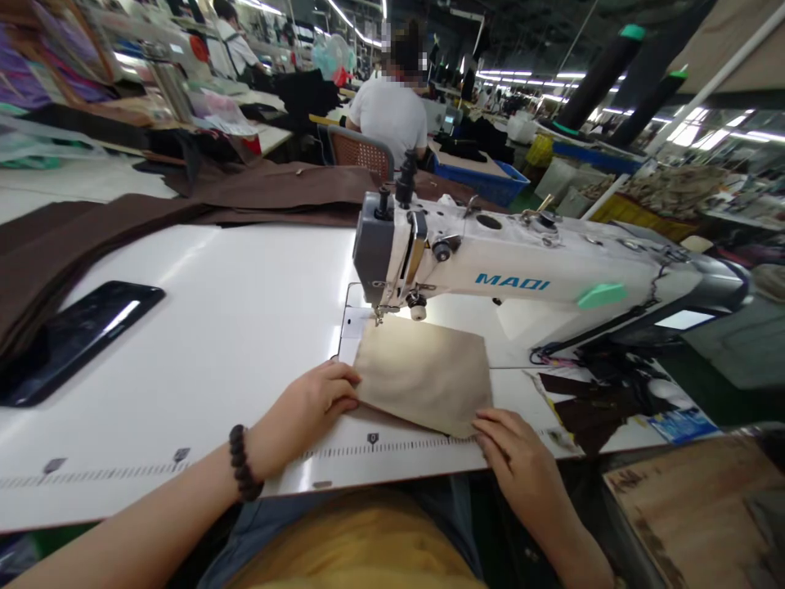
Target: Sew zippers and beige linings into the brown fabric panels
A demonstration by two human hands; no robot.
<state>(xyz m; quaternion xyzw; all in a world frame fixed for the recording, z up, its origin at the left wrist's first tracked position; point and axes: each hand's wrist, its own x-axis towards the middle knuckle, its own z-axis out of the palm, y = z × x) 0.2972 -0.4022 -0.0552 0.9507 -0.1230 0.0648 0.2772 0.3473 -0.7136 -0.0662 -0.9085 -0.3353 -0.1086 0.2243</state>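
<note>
Fingers (344, 383) at cloth (423, 372) edges, wide tbl (245, 327) L

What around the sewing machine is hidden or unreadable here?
All in the head view:
Beige cloth: underside hidden by its top face.
Sewing machine: needle tip too small and blurred to make out.
Screen: overexposed; any text unreadable.
Brown fabric: left end cut off by the picture's edge.
</note>
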